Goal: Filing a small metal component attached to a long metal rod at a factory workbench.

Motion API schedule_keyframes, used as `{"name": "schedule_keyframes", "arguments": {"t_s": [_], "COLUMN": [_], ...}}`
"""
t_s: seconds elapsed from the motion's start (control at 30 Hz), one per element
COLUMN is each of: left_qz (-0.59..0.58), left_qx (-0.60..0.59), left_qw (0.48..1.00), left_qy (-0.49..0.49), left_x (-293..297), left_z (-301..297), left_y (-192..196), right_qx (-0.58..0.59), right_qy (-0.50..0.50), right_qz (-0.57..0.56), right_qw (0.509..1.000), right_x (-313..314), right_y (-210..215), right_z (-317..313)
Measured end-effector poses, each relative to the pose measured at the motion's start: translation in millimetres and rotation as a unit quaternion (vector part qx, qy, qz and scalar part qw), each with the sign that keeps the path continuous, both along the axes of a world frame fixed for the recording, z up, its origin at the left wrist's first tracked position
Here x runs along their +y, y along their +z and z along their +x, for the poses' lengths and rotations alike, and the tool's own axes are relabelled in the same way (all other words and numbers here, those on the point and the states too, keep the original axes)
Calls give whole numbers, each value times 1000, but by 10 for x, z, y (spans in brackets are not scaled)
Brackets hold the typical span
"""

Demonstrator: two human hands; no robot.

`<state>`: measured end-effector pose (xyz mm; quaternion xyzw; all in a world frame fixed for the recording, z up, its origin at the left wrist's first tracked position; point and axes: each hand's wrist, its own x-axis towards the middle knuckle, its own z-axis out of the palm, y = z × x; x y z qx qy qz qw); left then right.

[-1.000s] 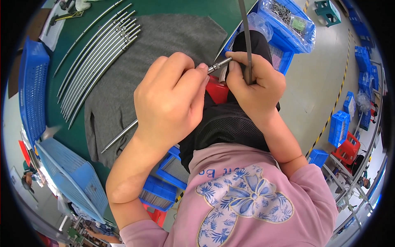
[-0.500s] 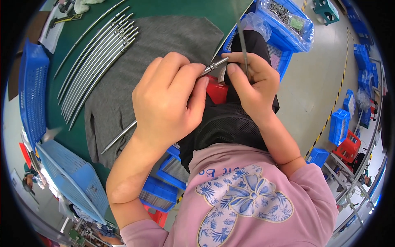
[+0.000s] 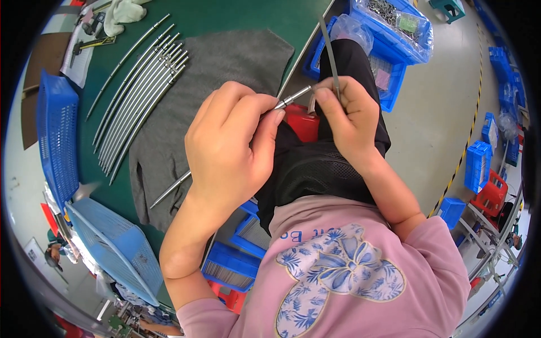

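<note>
My left hand (image 3: 231, 141) is closed around a slim silver metal rod (image 3: 172, 189), whose stepped end (image 3: 294, 97) pokes out past the thumb and forefinger. The rod's other end slants down to the left over a grey cloth. My right hand (image 3: 352, 115) is closed on a thin, flat grey metal strip (image 3: 329, 50) that stands up from its fingers. The right thumb and forefinger are right at the rod's tip; whether they touch it is hard to tell. Several similar rods (image 3: 132, 104) lie side by side to the left, partly on the grey cloth (image 3: 225, 59).
The rods and cloth rest on a green tabletop (image 3: 186, 17). Blue perforated baskets (image 3: 59, 135) stand along its left edge. A blue bin with bagged metal parts (image 3: 389, 28) is at the upper right. Blue trays (image 3: 228, 265) sit below the table, and a red box (image 3: 302, 123) lies behind my hands.
The whole view has shifted slightly. My right hand has moved a little away from the rod's tip, and the strip has come lower and tilted. My left hand keeps its hold on the rod.
</note>
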<state>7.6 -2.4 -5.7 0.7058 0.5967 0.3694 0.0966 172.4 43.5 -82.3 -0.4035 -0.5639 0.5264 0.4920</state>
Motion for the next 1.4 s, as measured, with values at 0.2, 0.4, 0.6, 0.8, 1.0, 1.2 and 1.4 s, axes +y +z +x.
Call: {"name": "schedule_keyframes", "arguments": {"t_s": [0.2,0.4,0.6,0.8,1.0,1.2,1.4], "left_qz": [-18,17,58,66,73,92,90], "left_qx": [-28,34,43,31,40,38,24], "left_qw": [999,999,997,997,997,995,996], "left_qy": [10,8,12,12,7,-1,-13], "left_x": [33,40,58,67,76,87,98], "left_z": [-54,-44,-34,-38,-38,-40,-24], "left_y": [40,-24,-102,-135,-135,-154,-151], "right_qx": [-94,-135,-117,-131,-100,-201,-280], "right_qy": [52,79,89,94,103,79,43], "right_qz": [13,216,256,257,230,295,362], "right_qw": [994,964,955,953,962,931,888], "right_x": [-87,-145,-171,-185,-220,-221,-149], "right_y": [149,241,174,217,106,83,167], "right_z": [193,181,130,156,88,124,53]}}
